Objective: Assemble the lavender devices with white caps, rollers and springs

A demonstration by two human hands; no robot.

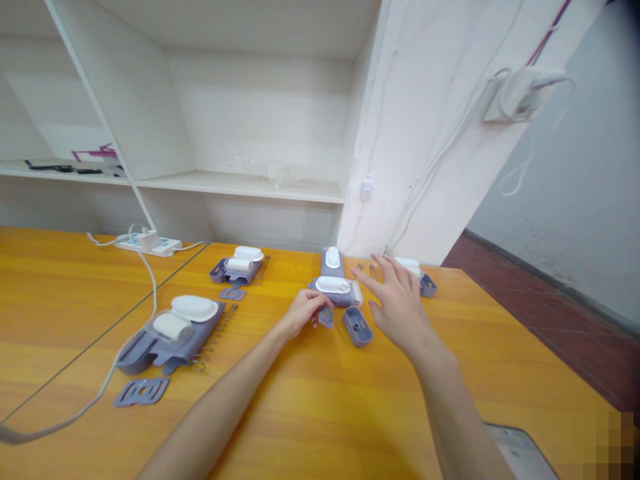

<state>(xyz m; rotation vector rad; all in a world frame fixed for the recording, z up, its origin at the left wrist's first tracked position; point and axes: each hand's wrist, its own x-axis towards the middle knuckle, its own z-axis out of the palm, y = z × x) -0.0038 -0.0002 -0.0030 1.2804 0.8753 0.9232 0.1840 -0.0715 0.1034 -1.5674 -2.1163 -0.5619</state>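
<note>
My left hand is closed, its thumb and fingers pinching a small grey slotted plate just above the table. To the right of that plate lies an open grey oblong cup. Behind the plate is a grey part with a white oval piece on it, and farther back a similar grey part carries another white oval. My right hand hovers with spread fingers and holds nothing. Near its fingertips are small metal springs. Partly hidden behind it are a white piece and a grey cup.
At left, two groups of grey parts hold white ovals and cylinders, with springs and slotted plates alongside. A power strip trails a white cable across the table. A phone lies front right. White shelving stands behind.
</note>
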